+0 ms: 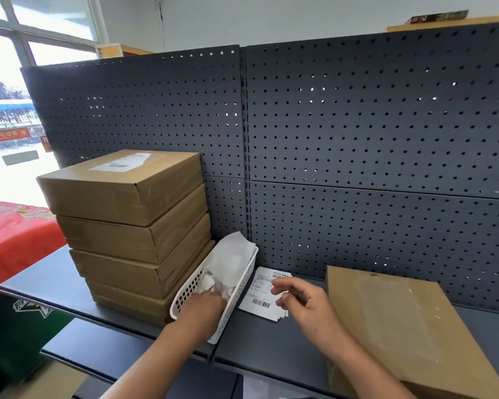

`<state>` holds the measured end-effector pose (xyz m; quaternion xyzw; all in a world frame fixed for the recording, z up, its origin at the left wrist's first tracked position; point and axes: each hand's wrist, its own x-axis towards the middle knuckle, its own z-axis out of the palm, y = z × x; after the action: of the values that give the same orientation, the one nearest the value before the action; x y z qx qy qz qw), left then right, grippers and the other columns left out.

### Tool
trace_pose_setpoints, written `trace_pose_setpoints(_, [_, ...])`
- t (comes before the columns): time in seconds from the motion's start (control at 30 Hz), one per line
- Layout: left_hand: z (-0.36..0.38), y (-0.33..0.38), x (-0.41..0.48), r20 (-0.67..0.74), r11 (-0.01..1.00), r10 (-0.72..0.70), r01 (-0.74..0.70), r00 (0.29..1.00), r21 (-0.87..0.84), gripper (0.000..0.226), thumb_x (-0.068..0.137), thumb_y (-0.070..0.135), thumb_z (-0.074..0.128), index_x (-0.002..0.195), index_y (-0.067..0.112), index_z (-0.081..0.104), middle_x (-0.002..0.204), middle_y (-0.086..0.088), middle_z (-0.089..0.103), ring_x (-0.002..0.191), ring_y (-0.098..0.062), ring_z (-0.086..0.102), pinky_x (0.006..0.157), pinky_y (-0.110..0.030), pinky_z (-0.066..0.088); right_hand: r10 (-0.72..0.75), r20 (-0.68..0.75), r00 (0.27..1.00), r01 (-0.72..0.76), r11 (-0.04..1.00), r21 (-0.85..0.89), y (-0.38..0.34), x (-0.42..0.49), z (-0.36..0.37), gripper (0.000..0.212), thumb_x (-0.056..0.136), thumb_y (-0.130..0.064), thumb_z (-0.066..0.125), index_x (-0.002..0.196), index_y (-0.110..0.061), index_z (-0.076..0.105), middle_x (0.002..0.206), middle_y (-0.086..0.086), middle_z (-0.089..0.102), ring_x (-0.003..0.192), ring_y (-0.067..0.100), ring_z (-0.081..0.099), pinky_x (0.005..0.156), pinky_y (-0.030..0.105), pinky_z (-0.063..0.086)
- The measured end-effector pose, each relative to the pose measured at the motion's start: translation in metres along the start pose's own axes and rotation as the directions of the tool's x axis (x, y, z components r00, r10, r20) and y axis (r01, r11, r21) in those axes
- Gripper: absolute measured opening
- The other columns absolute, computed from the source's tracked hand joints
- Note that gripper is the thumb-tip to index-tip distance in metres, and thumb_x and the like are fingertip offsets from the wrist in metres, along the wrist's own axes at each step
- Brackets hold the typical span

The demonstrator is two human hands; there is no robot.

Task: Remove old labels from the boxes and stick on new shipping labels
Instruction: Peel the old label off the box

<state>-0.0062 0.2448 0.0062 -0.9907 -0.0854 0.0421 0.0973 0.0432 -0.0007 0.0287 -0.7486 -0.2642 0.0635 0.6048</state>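
A stack of several brown cardboard boxes [133,231] stands at the left of the dark shelf; the top box carries a white label [121,162]. A white plastic basket [236,298] next to the stack holds crumpled white paper scraps. My left hand [202,309] reaches into the basket among the scraps, its fingers hidden. A small pile of new shipping labels [261,300] with barcodes lies right of the basket. My right hand [303,300] hovers over that pile with fingers apart, holding nothing. A single brown box [401,323] without a label lies at the right.
A dark perforated back panel [357,139] rises behind the shelf [271,341]. A red patterned cloth [12,237] covers a surface at the far left under a window. A lower shelf level sits beneath the front edge.
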Motion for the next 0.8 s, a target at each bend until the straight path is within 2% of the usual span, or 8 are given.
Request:
trace_pose_setpoints(0.1, [0.000, -0.004, -0.003, -0.079, 0.994, 0.077, -0.070, 0.994, 0.078, 0.046, 0.091, -0.006, 0.052, 0.136, 0.006, 0.057, 0.132, -0.013, 0.061, 0.121, -0.030, 0.055, 0.094, -0.038, 0.046, -0.012, 0.003, 1.000, 0.012, 1.000, -0.004, -0.002, -0.002, -0.001, 0.040, 0.098, 0.003, 0.053, 0.112, -0.028, 0.073, 0.103, -0.007, 0.075, 0.091, 0.015, 0.071, 0.086, 0.044, 0.059])
trace_pose_setpoints(0.2, [-0.002, -0.013, -0.009, -0.197, 0.994, 0.107, -0.110, 0.975, -0.003, 0.026, 0.080, 0.011, 0.074, 0.103, 0.022, 0.072, 0.098, -0.002, 0.072, 0.091, -0.024, 0.067, 0.071, -0.032, 0.052, -0.025, -0.007, 1.000, 0.025, 1.000, -0.017, -0.003, -0.004, -0.007, 0.039, 0.098, 0.003, 0.053, 0.112, -0.027, 0.073, 0.102, -0.007, 0.075, 0.091, 0.015, 0.071, 0.086, 0.042, 0.058])
trace_pose_setpoints(0.3, [0.004, -0.015, -0.017, -0.160, 0.984, -0.002, -0.027, 0.987, -0.174, 0.019, 0.093, 0.016, 0.059, 0.107, 0.027, 0.064, 0.102, 0.003, 0.067, 0.091, -0.023, 0.068, 0.067, -0.034, 0.047, -0.021, -0.025, 0.999, 0.020, 1.000, -0.019, -0.001, -0.004, -0.016, 0.037, 0.100, 0.003, 0.052, 0.111, -0.025, 0.074, 0.101, -0.006, 0.075, 0.090, 0.015, 0.072, 0.087, 0.044, 0.057])
trace_pose_setpoints(0.43, [0.004, -0.021, -0.020, -0.205, 0.965, -0.025, -0.030, 0.978, -0.260, 0.028, 0.092, 0.011, 0.065, 0.118, 0.024, 0.067, 0.120, 0.001, 0.053, 0.091, -0.029, 0.066, 0.067, -0.033, 0.040, -0.042, -0.051, 0.998, 0.041, 0.999, -0.031, -0.001, -0.006, -0.024, 0.040, 0.098, 0.005, 0.052, 0.112, -0.025, 0.074, 0.101, -0.005, 0.075, 0.089, 0.015, 0.072, 0.085, 0.044, 0.058])
trace_pose_setpoints(0.53, [-0.001, -0.022, -0.023, -0.197, 0.947, -0.050, -0.016, 0.979, -0.321, 0.029, 0.093, 0.009, 0.061, 0.119, 0.023, 0.061, 0.119, -0.001, 0.058, 0.094, -0.027, 0.063, 0.071, -0.034, 0.044, -0.066, -0.061, 0.996, 0.063, 0.997, -0.047, 0.000, -0.007, -0.028, 0.044, 0.097, 0.007, 0.052, 0.112, -0.028, 0.074, 0.101, -0.005, 0.075, 0.088, 0.015, 0.072, 0.083, 0.037, 0.058])
trace_pose_setpoints(0.67, [-0.003, -0.022, -0.028, -0.170, 0.939, -0.054, -0.008, 0.984, -0.345, 0.041, 0.088, -0.003, 0.050, 0.120, 0.022, 0.048, 0.113, -0.001, 0.063, 0.096, -0.024, 0.059, 0.067, -0.034, 0.041, -0.072, -0.064, 0.995, 0.068, 0.996, -0.066, 0.002, -0.009, -0.036, 0.043, 0.098, 0.007, 0.052, 0.111, -0.027, 0.075, 0.100, -0.006, 0.075, 0.087, 0.014, 0.072, 0.083, 0.030, 0.058])
trace_pose_setpoints(0.73, [-0.005, -0.024, -0.030, -0.182, 0.941, -0.025, -0.039, 0.983, -0.336, 0.047, 0.083, -0.008, 0.050, 0.120, 0.020, 0.052, 0.114, 0.001, 0.062, 0.105, -0.022, 0.054, 0.071, -0.035, 0.045, -0.080, -0.067, 0.995, 0.074, 0.994, -0.082, 0.003, -0.011, -0.040, 0.042, 0.098, 0.006, 0.052, 0.111, -0.027, 0.075, 0.100, -0.007, 0.075, 0.087, 0.014, 0.071, 0.083, 0.029, 0.058])
trace_pose_setpoints(0.8, [-0.007, -0.025, -0.034, -0.297, 0.946, -0.027, -0.072, 0.954, -0.316, 0.047, 0.079, -0.011, 0.056, 0.113, 0.020, 0.063, 0.109, 0.005, 0.066, 0.105, -0.021, 0.054, 0.071, -0.033, 0.048, -0.084, -0.071, 0.994, 0.077, 0.993, -0.092, 0.003, -0.013, -0.046, 0.043, 0.098, 0.006, 0.052, 0.111, -0.029, 0.074, 0.100, -0.010, 0.074, 0.087, 0.014, 0.071, 0.083, 0.029, 0.058])
